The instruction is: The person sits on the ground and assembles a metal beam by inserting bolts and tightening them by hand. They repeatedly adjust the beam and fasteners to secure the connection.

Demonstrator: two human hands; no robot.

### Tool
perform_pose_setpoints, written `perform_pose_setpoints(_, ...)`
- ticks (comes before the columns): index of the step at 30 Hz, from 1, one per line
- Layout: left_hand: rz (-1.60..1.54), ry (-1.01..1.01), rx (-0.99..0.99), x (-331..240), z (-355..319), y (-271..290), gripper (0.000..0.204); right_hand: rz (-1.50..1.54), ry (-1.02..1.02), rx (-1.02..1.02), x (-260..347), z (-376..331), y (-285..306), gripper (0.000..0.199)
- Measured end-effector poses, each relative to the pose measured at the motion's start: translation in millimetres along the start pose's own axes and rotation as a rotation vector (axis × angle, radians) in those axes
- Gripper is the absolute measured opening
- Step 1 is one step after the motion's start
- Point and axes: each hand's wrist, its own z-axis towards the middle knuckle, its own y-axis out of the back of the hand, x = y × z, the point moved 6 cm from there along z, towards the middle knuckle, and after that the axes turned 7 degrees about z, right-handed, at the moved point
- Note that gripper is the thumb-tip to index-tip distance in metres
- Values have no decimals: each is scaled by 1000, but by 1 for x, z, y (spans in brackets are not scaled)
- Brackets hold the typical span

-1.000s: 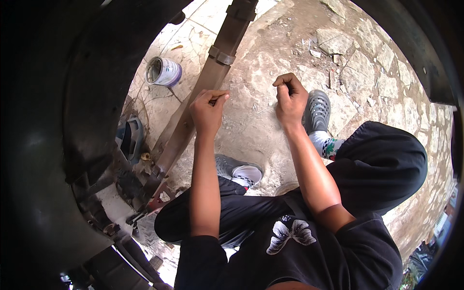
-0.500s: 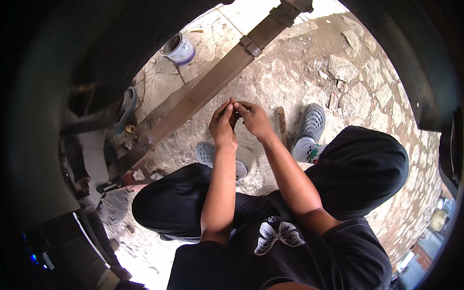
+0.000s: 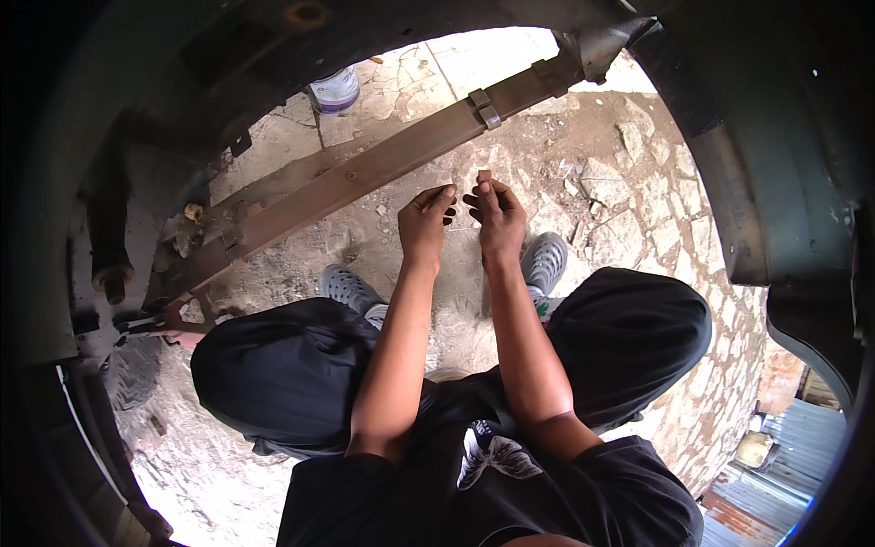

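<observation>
Small reddish-brown piece (image 3: 484, 175) in the right hand (image 3: 499, 219), left hand (image 3: 424, 225) near

We see the right thumb and forefinger closed on the small piece, which juts up past the thumb tip; its exact kind is too small for us to make out. The other right fingers curl inward, with dark smudges on their tips. Just to the left, apart from it, we find the left hand with its fingers bent and its thumb lying toward the forefinger. We cannot tell whether those fingertips meet or hold anything.

Beyond the fingertips we see a long rusty beam (image 3: 401, 150) slanting from lower left to upper right, with a metal bracket (image 3: 485, 108) around it. Past the beam, a white can (image 3: 334, 89) with a purple lower band stands on pale cracked tiles (image 3: 392, 100), its top hidden behind dark metal.

Below the hands we make out two grey perforated shoes (image 3: 545, 260), then black trousers (image 3: 283, 365) over spread knees and a black shirt (image 3: 583, 488) bearing a white butterfly print. At the right lies rough stone paving (image 3: 620, 237), and farther out we notice corrugated sheets (image 3: 802, 447).
</observation>
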Motion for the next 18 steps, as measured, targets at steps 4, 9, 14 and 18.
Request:
perform_pose_setpoints(4, -9, -38, -78, -11, 0, 2, 24, -145, 60, -48, 42, 15, 10, 34)
perform_pose_setpoints(9, 270, -339, 141, -48, 12, -13, 26, -696, 628, -89, 119, 59, -13, 19)
perform_pose_setpoints(14, 578, -528, 210, -104, 26, -37, 32, -1057, 843, 251, 112, 102, -43, 19)
perform_pose_setpoints(18, 653, -471, 84, -115, 41, -28, 28, -1277, 713, 364, 97, 92, -48, 30)
